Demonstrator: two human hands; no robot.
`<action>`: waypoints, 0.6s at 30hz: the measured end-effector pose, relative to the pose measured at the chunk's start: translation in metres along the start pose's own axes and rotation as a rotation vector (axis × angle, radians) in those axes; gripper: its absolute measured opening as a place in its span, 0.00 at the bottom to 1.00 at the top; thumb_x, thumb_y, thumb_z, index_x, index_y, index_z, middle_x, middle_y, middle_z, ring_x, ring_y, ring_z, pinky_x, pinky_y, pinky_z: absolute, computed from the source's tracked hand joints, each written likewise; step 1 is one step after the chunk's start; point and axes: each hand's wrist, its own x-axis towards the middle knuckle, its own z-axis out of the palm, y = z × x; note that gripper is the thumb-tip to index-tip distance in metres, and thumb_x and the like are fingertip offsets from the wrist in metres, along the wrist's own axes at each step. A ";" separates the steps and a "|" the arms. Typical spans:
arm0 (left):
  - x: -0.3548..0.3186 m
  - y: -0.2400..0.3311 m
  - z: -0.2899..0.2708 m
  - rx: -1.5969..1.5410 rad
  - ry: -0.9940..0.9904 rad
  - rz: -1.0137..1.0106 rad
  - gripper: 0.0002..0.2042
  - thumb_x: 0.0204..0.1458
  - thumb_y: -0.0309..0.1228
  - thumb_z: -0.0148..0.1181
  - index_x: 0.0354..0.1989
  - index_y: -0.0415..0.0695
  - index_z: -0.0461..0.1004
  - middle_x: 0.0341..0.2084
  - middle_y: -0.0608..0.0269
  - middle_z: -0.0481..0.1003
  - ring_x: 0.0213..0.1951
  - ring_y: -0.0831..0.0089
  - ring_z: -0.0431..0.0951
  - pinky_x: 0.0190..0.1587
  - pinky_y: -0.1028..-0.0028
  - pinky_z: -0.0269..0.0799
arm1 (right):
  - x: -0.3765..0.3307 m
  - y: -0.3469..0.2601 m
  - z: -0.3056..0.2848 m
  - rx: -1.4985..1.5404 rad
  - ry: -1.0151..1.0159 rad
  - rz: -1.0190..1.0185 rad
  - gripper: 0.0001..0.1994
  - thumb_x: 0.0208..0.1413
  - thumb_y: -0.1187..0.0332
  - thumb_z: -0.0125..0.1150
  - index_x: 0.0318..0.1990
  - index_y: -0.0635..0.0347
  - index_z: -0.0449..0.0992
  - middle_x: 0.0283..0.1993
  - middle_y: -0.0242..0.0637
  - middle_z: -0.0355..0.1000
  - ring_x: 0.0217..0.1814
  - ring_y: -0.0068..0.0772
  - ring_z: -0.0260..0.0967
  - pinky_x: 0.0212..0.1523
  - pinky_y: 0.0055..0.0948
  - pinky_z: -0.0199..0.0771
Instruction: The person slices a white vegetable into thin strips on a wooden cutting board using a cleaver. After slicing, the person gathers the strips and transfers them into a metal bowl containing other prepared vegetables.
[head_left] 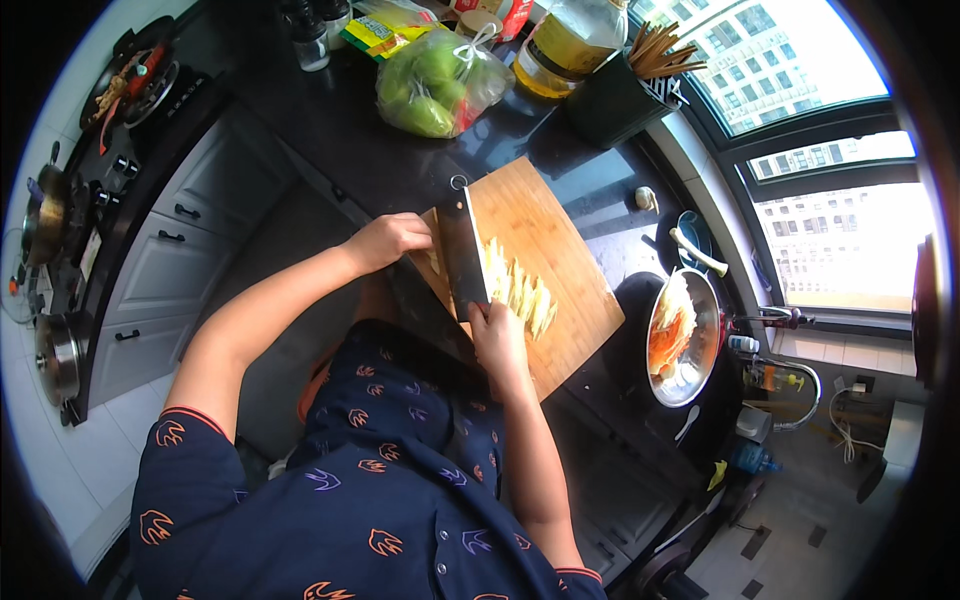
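Note:
My right hand (499, 345) is wrapped round the handle of a cleaver (462, 250), whose broad dark blade points away from me along the left part of a wooden cutting board (555, 230). Right beside the blade lie pale yellow shreds (520, 290) of a cut vegetable, spread in a slanting row. At the board's left edge, left of the blade, my left hand (395, 240) is closed with its fingertips curled down. A small pale piece shows just below those fingers; what they grip is hidden.
A metal bowl (706, 340) with orange and pale shreds stands to the right. Beyond the board are a bag of green produce (432, 85), an oil jug (570, 45), a chopstick holder (620, 105) and a garlic bulb (646, 199). A stove with pans (135, 85) is far left.

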 end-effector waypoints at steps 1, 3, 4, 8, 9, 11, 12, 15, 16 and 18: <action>0.001 0.002 -0.001 -0.004 0.009 -0.005 0.09 0.43 0.19 0.60 0.34 0.43 0.80 0.35 0.63 0.80 0.42 0.61 0.80 0.46 0.67 0.79 | -0.004 0.003 -0.004 0.017 0.022 0.015 0.14 0.62 0.64 0.61 0.34 0.71 0.78 0.32 0.60 0.77 0.37 0.62 0.78 0.39 0.49 0.78; 0.002 0.003 -0.002 0.014 0.004 0.005 0.09 0.43 0.19 0.61 0.33 0.43 0.80 0.35 0.64 0.80 0.42 0.62 0.81 0.46 0.68 0.79 | -0.009 0.013 -0.010 -0.019 0.052 0.043 0.16 0.63 0.63 0.61 0.35 0.73 0.77 0.29 0.59 0.77 0.32 0.59 0.78 0.33 0.46 0.78; 0.001 0.003 -0.002 0.014 0.004 0.005 0.09 0.43 0.19 0.61 0.33 0.43 0.80 0.35 0.64 0.81 0.42 0.63 0.81 0.46 0.68 0.79 | -0.013 0.017 -0.016 0.027 0.029 0.125 0.16 0.64 0.63 0.61 0.35 0.73 0.77 0.27 0.57 0.77 0.28 0.55 0.78 0.30 0.44 0.77; -0.001 0.003 0.000 0.010 0.012 -0.001 0.08 0.44 0.19 0.62 0.33 0.43 0.80 0.35 0.65 0.81 0.42 0.64 0.81 0.45 0.68 0.79 | -0.025 0.031 -0.035 0.097 0.057 0.228 0.17 0.65 0.63 0.59 0.37 0.75 0.76 0.19 0.47 0.73 0.16 0.38 0.73 0.20 0.38 0.72; -0.001 0.004 0.000 0.005 0.018 -0.002 0.08 0.44 0.19 0.62 0.33 0.43 0.80 0.35 0.65 0.81 0.42 0.64 0.81 0.45 0.68 0.79 | -0.029 0.026 -0.041 0.120 0.056 0.283 0.17 0.65 0.63 0.59 0.38 0.74 0.76 0.19 0.46 0.72 0.16 0.36 0.72 0.19 0.37 0.72; -0.001 0.005 0.000 -0.003 0.030 -0.005 0.08 0.44 0.19 0.61 0.33 0.43 0.81 0.34 0.65 0.81 0.42 0.65 0.81 0.45 0.68 0.80 | -0.029 0.036 -0.046 0.150 0.090 0.309 0.17 0.66 0.62 0.58 0.39 0.73 0.77 0.18 0.44 0.71 0.15 0.31 0.70 0.17 0.35 0.69; 0.000 0.005 0.000 -0.005 0.027 0.000 0.08 0.45 0.19 0.62 0.33 0.43 0.80 0.34 0.65 0.81 0.42 0.65 0.81 0.45 0.68 0.79 | -0.030 0.038 -0.051 0.150 0.086 0.335 0.16 0.66 0.62 0.58 0.36 0.72 0.76 0.17 0.39 0.69 0.14 0.28 0.67 0.17 0.33 0.68; 0.001 0.006 -0.002 -0.021 0.012 0.009 0.06 0.46 0.21 0.65 0.33 0.43 0.80 0.34 0.65 0.81 0.41 0.64 0.81 0.45 0.68 0.79 | -0.032 0.054 -0.047 0.052 0.159 0.256 0.15 0.66 0.63 0.58 0.38 0.72 0.76 0.24 0.51 0.73 0.25 0.47 0.74 0.27 0.40 0.73; 0.003 0.008 -0.003 -0.034 0.004 0.011 0.06 0.47 0.22 0.67 0.33 0.43 0.80 0.34 0.65 0.80 0.41 0.64 0.81 0.45 0.68 0.79 | -0.032 0.061 -0.042 0.003 0.199 0.205 0.15 0.65 0.64 0.58 0.40 0.72 0.78 0.28 0.59 0.77 0.31 0.57 0.79 0.33 0.45 0.77; 0.003 0.009 -0.005 -0.048 -0.011 0.004 0.06 0.46 0.24 0.70 0.33 0.44 0.80 0.34 0.65 0.80 0.41 0.64 0.81 0.45 0.67 0.79 | -0.041 0.020 -0.048 -0.001 0.185 0.171 0.13 0.65 0.66 0.58 0.42 0.71 0.78 0.35 0.61 0.78 0.41 0.62 0.78 0.40 0.46 0.77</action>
